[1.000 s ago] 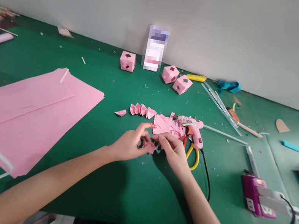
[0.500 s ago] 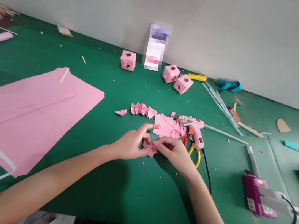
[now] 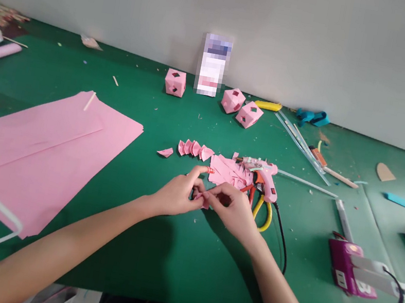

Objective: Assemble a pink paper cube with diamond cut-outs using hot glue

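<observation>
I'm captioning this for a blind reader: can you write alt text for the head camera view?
Two bare hands, left hand and right hand, pinch a small pink paper piece together over a green table. Behind them lie cut pink scraps, a pink glue gun and yellow-handled scissors; a large pink sheet lies to the left, three pink paper cubes by the wall.

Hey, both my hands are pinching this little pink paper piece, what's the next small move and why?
Probably set it beside the row of folded pink pieces. The left hand and right hand pinch the small pink piece, which looks folded like those, though the fingers hide much of it.
</observation>
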Motion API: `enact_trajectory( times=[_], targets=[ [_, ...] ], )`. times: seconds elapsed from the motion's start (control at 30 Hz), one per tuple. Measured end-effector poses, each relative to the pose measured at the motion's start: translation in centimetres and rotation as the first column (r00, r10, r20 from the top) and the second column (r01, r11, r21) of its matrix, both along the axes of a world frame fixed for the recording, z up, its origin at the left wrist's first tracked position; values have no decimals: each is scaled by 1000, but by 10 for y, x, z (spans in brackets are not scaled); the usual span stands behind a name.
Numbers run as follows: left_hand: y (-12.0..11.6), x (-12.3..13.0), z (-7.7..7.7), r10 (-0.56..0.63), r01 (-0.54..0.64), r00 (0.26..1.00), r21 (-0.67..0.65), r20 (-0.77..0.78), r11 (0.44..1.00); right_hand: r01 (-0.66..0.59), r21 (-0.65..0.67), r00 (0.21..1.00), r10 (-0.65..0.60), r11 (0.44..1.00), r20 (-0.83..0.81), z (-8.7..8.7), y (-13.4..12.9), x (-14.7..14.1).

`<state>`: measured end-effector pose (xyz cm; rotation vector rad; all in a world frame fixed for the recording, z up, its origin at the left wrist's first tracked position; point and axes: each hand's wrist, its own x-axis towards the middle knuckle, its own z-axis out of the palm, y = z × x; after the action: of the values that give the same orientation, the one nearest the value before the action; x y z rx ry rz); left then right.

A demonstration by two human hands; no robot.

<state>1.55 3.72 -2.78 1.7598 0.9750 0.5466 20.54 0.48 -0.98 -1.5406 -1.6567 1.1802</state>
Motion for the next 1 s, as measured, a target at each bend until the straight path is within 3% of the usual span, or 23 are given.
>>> enact_trajectory(
  times=[0.23, 0.63, 1.0],
  targets=[
    [0, 0, 1, 29, -28, 999, -41, 32, 999, -26, 278, 994, -5, 960, 111, -2, -5, -8],
    [5, -3, 0, -59, 59, 998, -16, -17, 998, -184, 91, 972, 167, 979, 168, 7, 7, 13],
    [5, -2, 0, -76, 77, 996, 9, -35, 997, -175, 150, 973, 148, 973, 175, 5, 5, 5]
  ],
)
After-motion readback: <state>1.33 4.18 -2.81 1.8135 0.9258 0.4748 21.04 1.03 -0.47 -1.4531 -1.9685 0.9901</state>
